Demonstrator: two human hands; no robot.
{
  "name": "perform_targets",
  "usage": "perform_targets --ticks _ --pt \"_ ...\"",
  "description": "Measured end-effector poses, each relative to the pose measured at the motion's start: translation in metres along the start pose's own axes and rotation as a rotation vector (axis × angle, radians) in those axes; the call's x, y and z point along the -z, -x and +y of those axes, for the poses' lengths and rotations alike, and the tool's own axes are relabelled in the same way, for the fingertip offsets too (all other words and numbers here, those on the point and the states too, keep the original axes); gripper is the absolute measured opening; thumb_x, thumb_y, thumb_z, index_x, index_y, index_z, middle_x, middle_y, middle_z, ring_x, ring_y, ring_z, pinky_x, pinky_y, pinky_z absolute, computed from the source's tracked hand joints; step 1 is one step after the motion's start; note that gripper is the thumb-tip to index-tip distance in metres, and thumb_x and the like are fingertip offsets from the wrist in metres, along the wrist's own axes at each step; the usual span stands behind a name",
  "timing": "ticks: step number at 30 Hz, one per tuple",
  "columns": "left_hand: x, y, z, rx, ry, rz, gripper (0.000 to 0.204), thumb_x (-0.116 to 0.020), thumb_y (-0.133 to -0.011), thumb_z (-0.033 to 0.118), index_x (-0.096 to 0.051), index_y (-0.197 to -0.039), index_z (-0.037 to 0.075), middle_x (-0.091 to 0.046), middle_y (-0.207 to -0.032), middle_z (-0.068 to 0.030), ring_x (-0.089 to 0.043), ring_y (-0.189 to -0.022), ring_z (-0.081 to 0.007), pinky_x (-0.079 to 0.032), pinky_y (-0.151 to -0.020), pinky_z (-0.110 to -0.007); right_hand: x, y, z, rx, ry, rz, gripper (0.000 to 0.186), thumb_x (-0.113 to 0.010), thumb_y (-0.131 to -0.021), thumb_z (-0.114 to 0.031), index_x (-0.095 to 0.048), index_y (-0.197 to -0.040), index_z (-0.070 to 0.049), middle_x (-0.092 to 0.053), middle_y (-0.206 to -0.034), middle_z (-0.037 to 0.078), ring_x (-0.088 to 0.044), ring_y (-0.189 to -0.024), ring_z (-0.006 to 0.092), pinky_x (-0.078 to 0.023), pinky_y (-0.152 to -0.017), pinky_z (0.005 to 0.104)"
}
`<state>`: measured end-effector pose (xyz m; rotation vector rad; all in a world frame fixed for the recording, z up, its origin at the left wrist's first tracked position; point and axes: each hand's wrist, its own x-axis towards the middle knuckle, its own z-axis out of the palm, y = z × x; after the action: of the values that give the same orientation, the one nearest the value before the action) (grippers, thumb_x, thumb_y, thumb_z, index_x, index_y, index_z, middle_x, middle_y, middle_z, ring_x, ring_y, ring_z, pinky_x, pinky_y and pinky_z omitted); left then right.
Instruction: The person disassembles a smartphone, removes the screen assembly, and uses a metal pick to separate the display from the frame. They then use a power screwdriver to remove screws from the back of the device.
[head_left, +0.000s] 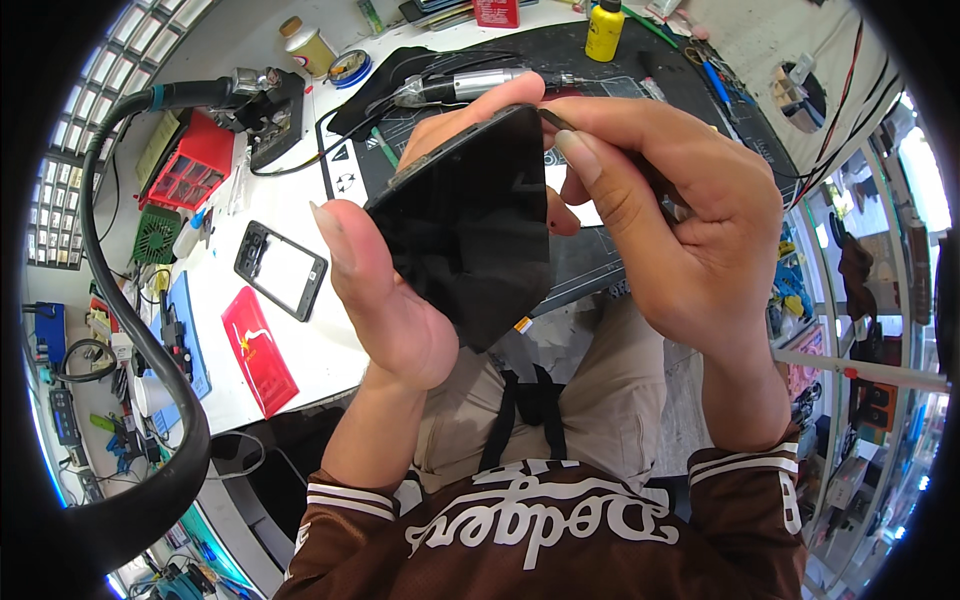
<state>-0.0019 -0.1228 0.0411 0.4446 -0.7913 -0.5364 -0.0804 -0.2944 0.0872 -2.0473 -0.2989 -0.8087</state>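
My left hand (378,290) grips a phone (470,220) in front of me, its glossy black screen tilted up toward me. The thumb lies along the near left edge, and the other fingers go behind it, partly hidden. Along the upper left side, an uneven, rough edge shows. My right hand (690,215) pinches a thin dark flat piece (553,120) between thumb and forefinger, at the phone's top right corner. Most of that piece is covered by the fingers, so its kind is unclear. On the white table to the left lies a black phone frame (311,300) with an open middle.
A red packet (258,350) lies near the table's front edge. Behind my hands, a silver rotary tool (470,85) rests by a black mat (640,95) with a yellow bottle (603,32). A thick black hose (100,215) arches at left, near a red drawer box (200,155).
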Motion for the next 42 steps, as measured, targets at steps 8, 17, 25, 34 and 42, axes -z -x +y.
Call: perform_targets --ticks 8,17,25,34,42 --pt "-0.012 0.001 0.002 -0.002 -0.301 0.105 0.110 -0.025 -0.104 0.080 -0.038 -0.155 -0.017 -0.040 -0.165 -0.0281 -0.054 -0.143 -0.0300 -0.043 -0.120 -0.042 -0.006 0.001 -0.001 0.088 0.108 0.077 0.019 -0.069 -0.099 0.004 -0.077 -0.116 0.002 -0.077 -0.093 0.009 -0.069 -0.076 0.0114 -0.052 -0.068 0.0235" --pt "-0.017 0.002 -0.003 -0.008 -0.756 0.263 0.109 -0.021 -0.099 0.086 -0.056 -0.150 -0.004 -0.055 -0.135 -0.0147 -0.067 -0.098 -0.0211 -0.056 -0.090 -0.036 -0.007 -0.002 0.001 0.277 0.343 0.112 0.017 -0.071 -0.093 0.010 -0.075 -0.108 0.002 -0.070 -0.082 0.013 -0.066 -0.066 0.0225 -0.050 -0.059 0.0306" --pt "-0.008 0.000 0.004 -0.034 -0.778 0.216 0.099 -0.028 -0.102 0.077 -0.059 -0.147 -0.005 -0.056 -0.133 -0.0155 -0.067 -0.096 -0.0223 -0.055 -0.086 -0.036 0.000 -0.013 0.003 0.343 0.407 0.002 0.025 -0.072 -0.087 0.014 -0.074 -0.108 0.002 -0.069 -0.081 0.016 -0.067 -0.067 0.0302 -0.052 -0.060 0.0340" --pt "0.001 -0.001 0.001 -0.033 -0.658 0.243 0.098 -0.031 -0.102 0.076 -0.056 -0.148 -0.007 -0.057 -0.132 -0.0126 -0.067 -0.097 -0.0215 -0.053 -0.085 -0.034 0.001 -0.020 0.000 0.290 0.420 -0.097 0.024 -0.070 -0.087 0.014 -0.073 -0.108 0.003 -0.072 -0.087 0.018 -0.073 -0.076 0.0343 -0.056 -0.067 0.0345" --pt "0.006 0.002 0.004 -0.028 -0.701 0.244 0.095 -0.034 -0.103 0.075 -0.057 -0.147 -0.006 -0.059 -0.133 -0.0127 -0.067 -0.098 -0.0198 -0.053 -0.086 -0.034 -0.005 -0.021 0.005 0.310 0.487 -0.137 0.034 -0.067 -0.080 0.017 -0.072 -0.110 0.002 -0.074 -0.092 0.017 -0.074 -0.079 0.0329 -0.059 -0.071 0.0356"
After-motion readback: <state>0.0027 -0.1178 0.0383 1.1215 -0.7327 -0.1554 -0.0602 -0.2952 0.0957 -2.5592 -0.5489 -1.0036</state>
